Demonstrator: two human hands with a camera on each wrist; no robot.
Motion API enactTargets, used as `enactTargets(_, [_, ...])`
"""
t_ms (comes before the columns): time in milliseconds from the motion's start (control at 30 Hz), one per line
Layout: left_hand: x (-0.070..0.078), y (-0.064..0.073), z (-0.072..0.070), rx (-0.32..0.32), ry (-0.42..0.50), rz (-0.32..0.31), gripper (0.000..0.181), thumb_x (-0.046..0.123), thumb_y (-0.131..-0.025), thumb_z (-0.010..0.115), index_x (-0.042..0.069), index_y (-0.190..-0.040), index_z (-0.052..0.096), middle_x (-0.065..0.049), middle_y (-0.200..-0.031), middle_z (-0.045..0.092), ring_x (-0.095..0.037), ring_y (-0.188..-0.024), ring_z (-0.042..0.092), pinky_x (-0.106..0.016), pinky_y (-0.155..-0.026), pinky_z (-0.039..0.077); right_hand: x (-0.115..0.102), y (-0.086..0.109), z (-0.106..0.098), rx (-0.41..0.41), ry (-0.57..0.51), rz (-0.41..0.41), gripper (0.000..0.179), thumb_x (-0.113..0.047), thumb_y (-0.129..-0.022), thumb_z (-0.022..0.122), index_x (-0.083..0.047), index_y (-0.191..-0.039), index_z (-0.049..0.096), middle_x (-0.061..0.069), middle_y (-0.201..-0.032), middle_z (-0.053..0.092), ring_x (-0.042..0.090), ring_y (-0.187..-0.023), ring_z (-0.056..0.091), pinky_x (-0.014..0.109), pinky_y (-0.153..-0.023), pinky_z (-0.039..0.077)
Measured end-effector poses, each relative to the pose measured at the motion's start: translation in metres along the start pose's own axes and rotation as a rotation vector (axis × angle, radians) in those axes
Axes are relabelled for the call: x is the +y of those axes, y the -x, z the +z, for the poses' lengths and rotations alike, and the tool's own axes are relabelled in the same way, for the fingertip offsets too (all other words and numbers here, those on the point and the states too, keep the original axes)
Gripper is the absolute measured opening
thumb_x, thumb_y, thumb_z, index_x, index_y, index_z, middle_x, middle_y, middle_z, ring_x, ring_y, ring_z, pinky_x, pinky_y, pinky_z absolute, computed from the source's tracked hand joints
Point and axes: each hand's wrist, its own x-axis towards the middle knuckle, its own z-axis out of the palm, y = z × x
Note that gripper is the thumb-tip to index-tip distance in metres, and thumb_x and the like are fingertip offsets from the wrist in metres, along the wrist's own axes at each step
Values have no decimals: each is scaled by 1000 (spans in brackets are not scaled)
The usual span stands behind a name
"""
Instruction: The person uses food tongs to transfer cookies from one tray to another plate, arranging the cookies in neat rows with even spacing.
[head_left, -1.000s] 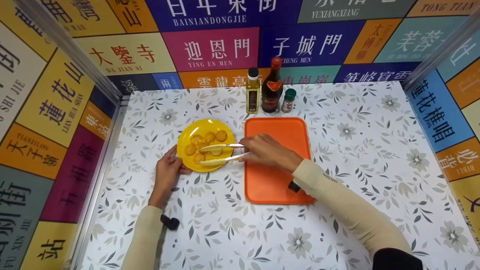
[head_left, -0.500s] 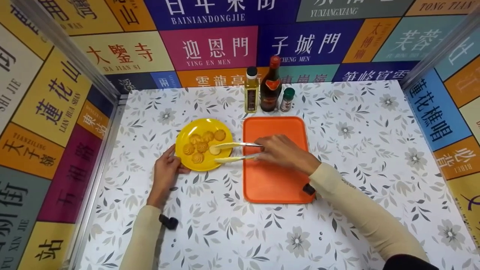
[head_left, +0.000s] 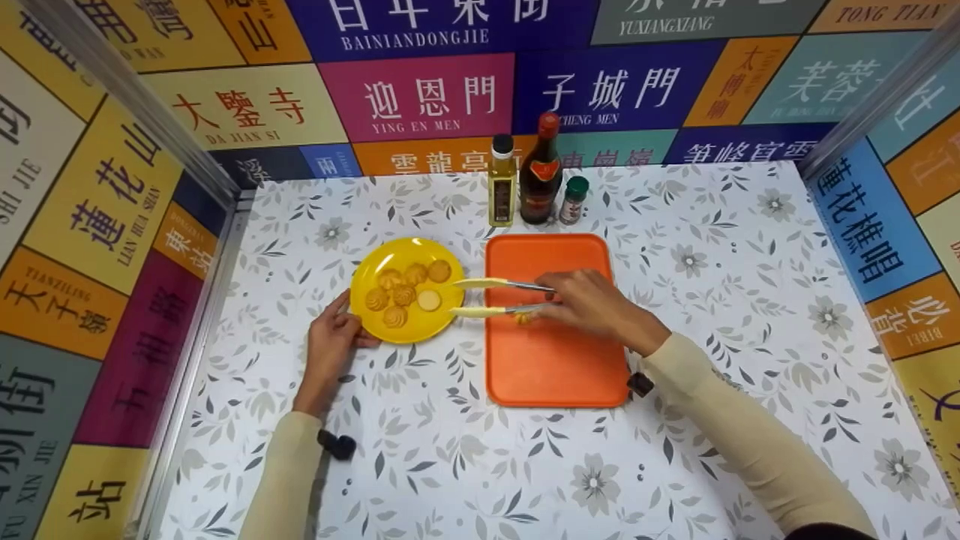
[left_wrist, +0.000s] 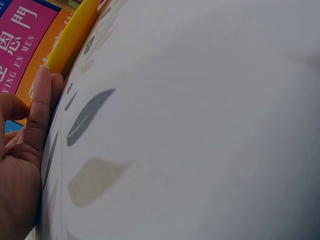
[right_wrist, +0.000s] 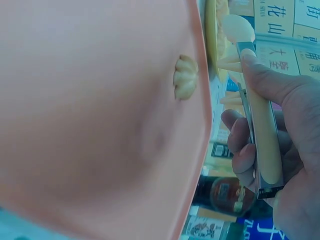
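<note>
A yellow plate point(head_left: 369, 257) carries several round golden cookies point(head_left: 395, 316), one of them paler and smooth. My left hand point(head_left: 332, 337) holds the plate's left rim; in the left wrist view its fingers point(left_wrist: 41, 95) lie low along the table at the rim. My right hand point(head_left: 592, 306) grips metal tongs point(head_left: 484, 310) with cream tips. The tongs' arms stand apart with nothing between them, their tips by the plate's right edge. Below them a ridged cookie point(right_wrist: 185, 77) rests on the orange tray point(head_left: 555, 367), mostly hidden in the head view.
Behind the tray stand an oil bottle point(head_left: 502, 184), a dark sauce bottle point(head_left: 540, 172) and a small green-capped jar point(head_left: 574, 201). A leaf-patterned cloth point(head_left: 450, 465) covers the table. Printed panels point(head_left: 420, 97) rise at the back and sides.
My right hand has drawn the tongs rightward, off the cookies to the plate's edge and over the tray. Part of the tray's cookie now shows. My left hand stays at the plate.
</note>
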Motion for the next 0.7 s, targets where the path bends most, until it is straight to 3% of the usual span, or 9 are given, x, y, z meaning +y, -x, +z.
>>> enactTargets(133, [1,0,0,4,2,-15,62,3,-109,57,7,-169,43,-24,-97,73,-28,-75,79,-42,-72,71,5,8,-5,25,3,5,44,-32,-98,86,0,-128,77,15,-100,79,27,-79,73,46,-67,62])
enactTargets(400, [3,0,0,-1,-6,-29,63,3,-109,57,8,-170,42,-23,-95,73,-27,-75,79,-41,-73,71,11,22,-11,74,-22,30,42,-34,-95,90,-3,-121,77,5,-89,76,18,-71,66,35,-61,56])
enactTargets(700, [0,0,-1,-20,45,51,61,-6,-107,55,1,-167,44,-20,-90,71,-25,-67,78,-40,-68,71,18,39,-14,117,-44,63,43,-33,-94,91,-2,-121,76,5,-84,69,17,-68,56,32,-59,47])
